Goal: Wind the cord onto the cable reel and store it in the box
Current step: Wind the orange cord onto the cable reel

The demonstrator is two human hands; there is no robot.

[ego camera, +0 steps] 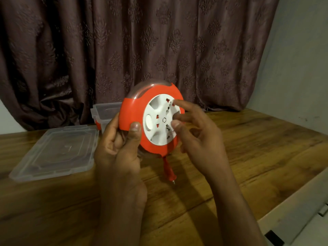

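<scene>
A round orange cable reel (134, 112) with a white socket hub (158, 121) is held upright above the wooden table. My left hand (119, 148) grips its lower left rim, thumb on the front face. The fingers of my right hand (193, 128) are spread, and their tips touch the white hub. A short length of orange cord ending in a plug (168, 172) hangs from the bottom of the reel. The clear plastic box (104, 112) stands open behind the reel, partly hidden by it.
The clear box lid (56, 153) lies flat on the wooden table (257, 157) to the left. A dark patterned curtain (142, 50) hangs behind the table. The table's right edge runs diagonally, with a pale surface (298, 210) beyond it.
</scene>
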